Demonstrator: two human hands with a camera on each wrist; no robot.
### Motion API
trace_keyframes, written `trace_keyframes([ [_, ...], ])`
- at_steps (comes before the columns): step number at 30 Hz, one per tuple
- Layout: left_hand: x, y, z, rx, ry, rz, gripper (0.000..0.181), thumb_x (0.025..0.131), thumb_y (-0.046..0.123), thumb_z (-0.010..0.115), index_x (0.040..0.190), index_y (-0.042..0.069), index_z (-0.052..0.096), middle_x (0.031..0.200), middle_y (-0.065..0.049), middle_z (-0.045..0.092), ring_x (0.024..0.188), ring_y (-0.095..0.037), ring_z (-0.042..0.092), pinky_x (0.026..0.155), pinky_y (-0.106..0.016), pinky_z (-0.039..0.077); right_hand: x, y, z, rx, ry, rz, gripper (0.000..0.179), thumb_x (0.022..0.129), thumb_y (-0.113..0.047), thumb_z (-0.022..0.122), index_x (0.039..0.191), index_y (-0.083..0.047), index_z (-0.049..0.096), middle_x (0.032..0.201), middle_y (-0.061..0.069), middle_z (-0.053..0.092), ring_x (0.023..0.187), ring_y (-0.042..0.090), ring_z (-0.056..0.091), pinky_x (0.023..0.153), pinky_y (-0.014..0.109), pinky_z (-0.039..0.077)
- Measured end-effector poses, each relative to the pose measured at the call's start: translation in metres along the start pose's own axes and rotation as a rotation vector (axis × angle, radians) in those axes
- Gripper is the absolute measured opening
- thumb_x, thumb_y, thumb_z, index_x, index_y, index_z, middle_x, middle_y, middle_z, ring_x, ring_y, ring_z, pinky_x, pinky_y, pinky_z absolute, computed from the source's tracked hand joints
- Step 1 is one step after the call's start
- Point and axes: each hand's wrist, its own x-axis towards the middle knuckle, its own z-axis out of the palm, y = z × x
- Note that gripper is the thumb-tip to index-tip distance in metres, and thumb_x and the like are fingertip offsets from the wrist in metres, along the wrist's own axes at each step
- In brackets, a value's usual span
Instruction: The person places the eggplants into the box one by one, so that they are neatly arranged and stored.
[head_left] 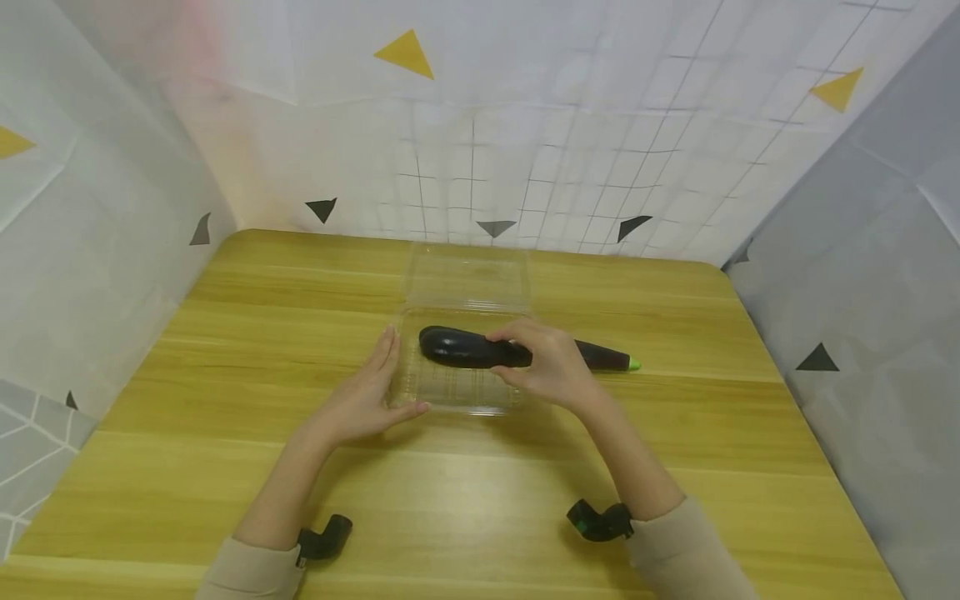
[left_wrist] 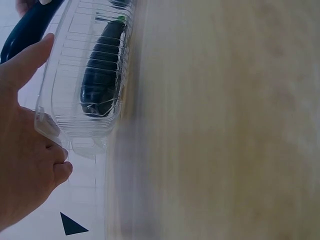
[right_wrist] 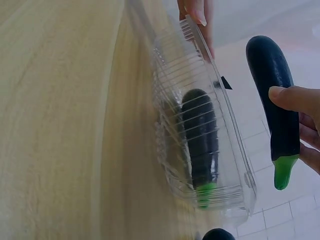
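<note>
My right hand (head_left: 546,360) grips a dark, glossy eggplant (right_wrist: 271,95) above the clear plastic box (head_left: 465,392), thumb on one side and fingers on the other. A second eggplant (right_wrist: 201,135), green at its stem, shows through the ribbed wall inside the box; in the head view the held one covers it. My left hand (head_left: 362,392) rests on the box's left end, thumb at the front corner and straight fingers along the side. Beyond the box's right end lies another dark eggplant (head_left: 603,357) with a green tip, partly behind my right hand.
The box's clear lid (head_left: 468,275) lies folded back toward the rear wall (head_left: 480,150). Wood-grain table (head_left: 465,508) surrounds the box, with white sheeting behind and at both sides. A black wrist mount sticks out from each sleeve, the left one (head_left: 326,537) and the right one (head_left: 600,521).
</note>
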Motion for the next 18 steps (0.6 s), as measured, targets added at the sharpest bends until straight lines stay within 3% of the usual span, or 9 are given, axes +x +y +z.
trace_keyframes([
  [18,0.001,-0.001,0.001,0.009,0.003,-0.004,0.114,0.083,0.069,0.056,0.153,0.003,-0.006,0.159,-0.011,-0.015,0.146,-0.029,-0.001,0.113,-0.050,0.019,0.000,0.004,0.026,0.004,-0.068,0.038,0.042,0.070,-0.011,0.086,0.109,-0.009,0.071,0.108,0.005,0.070,0.090,0.021,0.067,0.075,0.032,0.056],
])
